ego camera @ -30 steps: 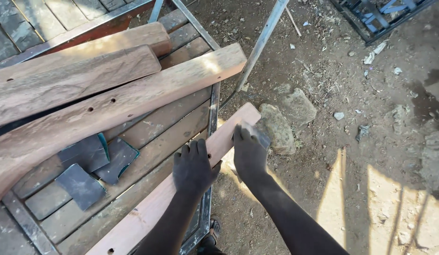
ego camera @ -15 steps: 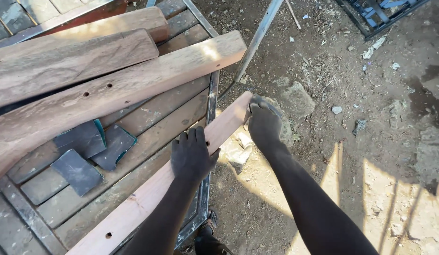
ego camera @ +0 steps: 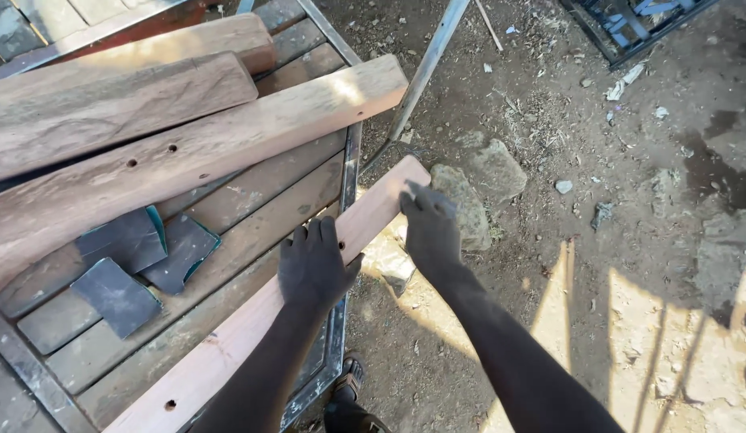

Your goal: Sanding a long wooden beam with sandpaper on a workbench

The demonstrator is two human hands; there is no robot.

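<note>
- The light wooden plank [ego camera: 252, 321] lay slantwise on the slatted metal-framed bench [ego camera: 346, 168], its far end overhanging the dirt ground [ego camera: 613, 265].
- The left hand [ego camera: 313, 265] lay flat on the plank's middle, fingers spread, pressing down.
- The right hand [ego camera: 429, 228] was curled over the overhanging end, pinching sandpaper or not: cannot tell.
- Judged stiff, moderately heavy, rough-grained rather than slippery; best held at mid-length and the end.
- Heavier beams [ego camera: 180, 152] and dark sandpaper sheets [ego camera: 140, 256] lay beside it.
</note>
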